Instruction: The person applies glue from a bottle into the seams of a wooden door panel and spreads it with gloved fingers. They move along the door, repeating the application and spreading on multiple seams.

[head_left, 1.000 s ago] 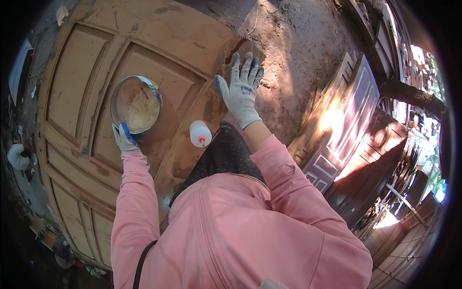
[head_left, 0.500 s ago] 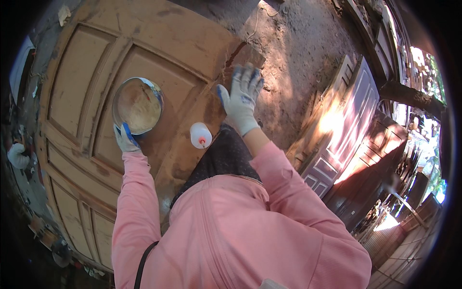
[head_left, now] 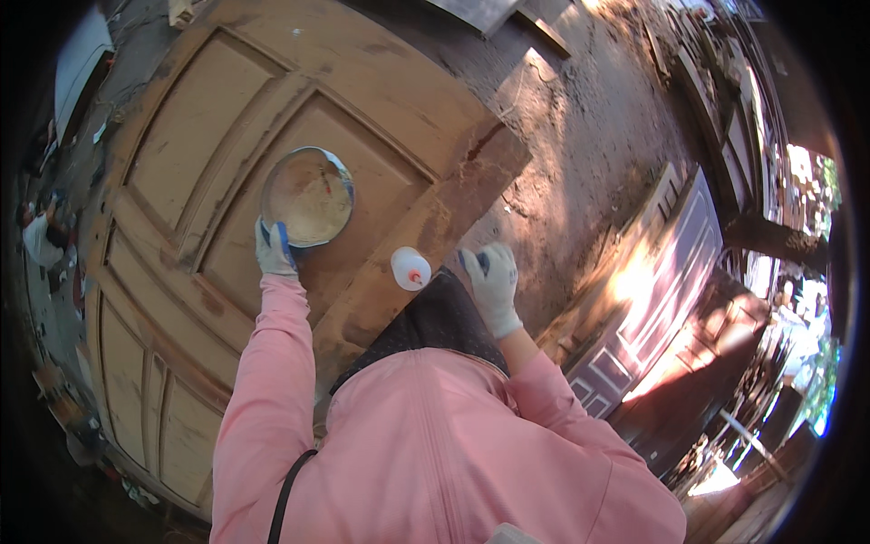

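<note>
A brown panelled wooden door (head_left: pixel 367 54) lies flat in front of me. My left hand (head_left: pixel 275 249), in a white glove with blue fingertips, grips the near-left side of a round metal tin (head_left: pixel 308 197). Tan powder covers the inside of the tin, and a small reddish streak shows in it. My right hand (head_left: pixel 494 281), gloved the same way, hangs beside the door's right edge with its fingers curled in; I see nothing in them. Between my hands, a white plastic bottle (head_left: pixel 410 269) with a red tip is on the door near its edge.
Dark reddish filler or staining marks the door's corner (head_left: pixel 489 159). Bare earth ground (head_left: pixel 580 136) stretches beyond it. On the right, more panelled doors (head_left: pixel 657 281) lean together beside stacked timber (head_left: pixel 725 118). Far left, another person (head_left: pixel 43 238) is low near the ground.
My right hand has lifted off the door's corner, drawn back toward me and curled its fingers. My left hand stays on the tin. The whole view has shifted slightly.
</note>
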A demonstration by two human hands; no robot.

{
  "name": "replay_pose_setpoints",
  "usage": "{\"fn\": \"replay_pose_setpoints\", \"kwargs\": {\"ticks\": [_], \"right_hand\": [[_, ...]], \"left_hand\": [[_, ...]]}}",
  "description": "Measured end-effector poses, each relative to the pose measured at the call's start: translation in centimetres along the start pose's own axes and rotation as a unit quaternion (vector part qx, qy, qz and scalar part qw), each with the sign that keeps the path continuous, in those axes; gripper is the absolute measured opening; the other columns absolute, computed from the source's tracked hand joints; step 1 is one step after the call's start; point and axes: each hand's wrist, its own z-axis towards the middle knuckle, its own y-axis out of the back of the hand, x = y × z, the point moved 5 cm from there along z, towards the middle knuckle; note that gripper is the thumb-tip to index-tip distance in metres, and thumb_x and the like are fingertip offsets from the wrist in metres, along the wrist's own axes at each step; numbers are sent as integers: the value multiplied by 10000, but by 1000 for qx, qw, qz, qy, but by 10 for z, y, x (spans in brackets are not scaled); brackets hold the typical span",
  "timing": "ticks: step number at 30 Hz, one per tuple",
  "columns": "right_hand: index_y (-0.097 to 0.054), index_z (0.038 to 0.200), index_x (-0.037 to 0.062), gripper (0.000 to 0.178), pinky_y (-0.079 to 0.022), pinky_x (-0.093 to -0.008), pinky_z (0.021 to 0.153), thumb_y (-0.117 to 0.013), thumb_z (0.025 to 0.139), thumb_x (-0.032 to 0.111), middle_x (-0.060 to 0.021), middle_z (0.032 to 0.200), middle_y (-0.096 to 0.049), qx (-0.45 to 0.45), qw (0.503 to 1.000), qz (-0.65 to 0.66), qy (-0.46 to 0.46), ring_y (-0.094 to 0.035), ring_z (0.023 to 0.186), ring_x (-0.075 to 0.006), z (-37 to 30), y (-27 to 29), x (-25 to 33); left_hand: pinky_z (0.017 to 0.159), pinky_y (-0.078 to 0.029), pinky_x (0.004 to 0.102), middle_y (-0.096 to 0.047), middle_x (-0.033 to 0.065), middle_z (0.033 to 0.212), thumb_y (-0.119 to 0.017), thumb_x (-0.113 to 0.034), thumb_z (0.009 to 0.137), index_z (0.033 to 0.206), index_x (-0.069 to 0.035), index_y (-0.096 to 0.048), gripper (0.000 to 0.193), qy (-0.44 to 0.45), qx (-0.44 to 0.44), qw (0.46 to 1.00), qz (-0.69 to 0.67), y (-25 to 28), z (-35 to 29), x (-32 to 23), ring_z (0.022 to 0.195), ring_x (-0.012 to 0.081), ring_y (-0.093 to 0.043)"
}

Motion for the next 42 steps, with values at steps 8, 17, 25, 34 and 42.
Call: {"fn": "replay_pose_setpoints", "kwargs": {"ticks": [8, 17, 25, 34, 42], "right_hand": [[-290, 1553, 7, 1070, -318, -496, 1184, -882, 693, 240, -213, 1525, -391, 77, 985, 79, 134, -401, 1369, -420, -27, -22, 61], [-472, 1406, 23, 767, -468, -361, 1067, -873, 756, 87, -129, 1355, -529, 115, 955, 272, 20, -542, 1234, -253, -6, -70, 40], [-451, 1412, 51, 704, -505, -337, 1023, -825, 817, 29, -109, 1330, -524, 167, 935, 313, 21, -542, 1217, -217, -7, -43, 72], [-461, 1403, 48, 685, -492, -353, 1035, -821, 821, 30, -111, 1346, -516, 181, 954, 232, 55, -529, 1223, -227, -28, -37, 103], [-483, 1385, 42, 702, -494, -372, 1032, -845, 783, 36, -118, 1354, -546, 173, 960, 201, 86, -545, 1215, -249, -31, -44, 103]], "left_hand": [[1006, -480, 347, -623, 119, 1331, -645, -351, 970, 1413, 4, -519, 581, -42, 19, 999, -14, -19, -3, -17, 1181, 228, -604], [1059, -463, 383, -634, 188, 1340, -670, -348, 931, 1425, -57, -516, 594, -40, 0, 995, 96, -27, -13, -38, 1253, 300, -610], [1052, -453, 440, -527, 228, 1357, -615, -424, 975, 1448, -47, -464, 623, -10, -46, 987, 152, -33, -49, -59, 1225, 405, -561], [1247, -75, 575, -213, 332, 1613, -539, -483, 976, 1549, 72, -271, 841, -103, -132, 865, 474, 56, -108, -63, 1519, 487, -150], [1249, -54, 570, -211, 332, 1620, -394, -625, 1008, 1547, 116, -232, 930, 21, -175, 761, 624, 148, -37, -41, 1529, 472, -148]]}}
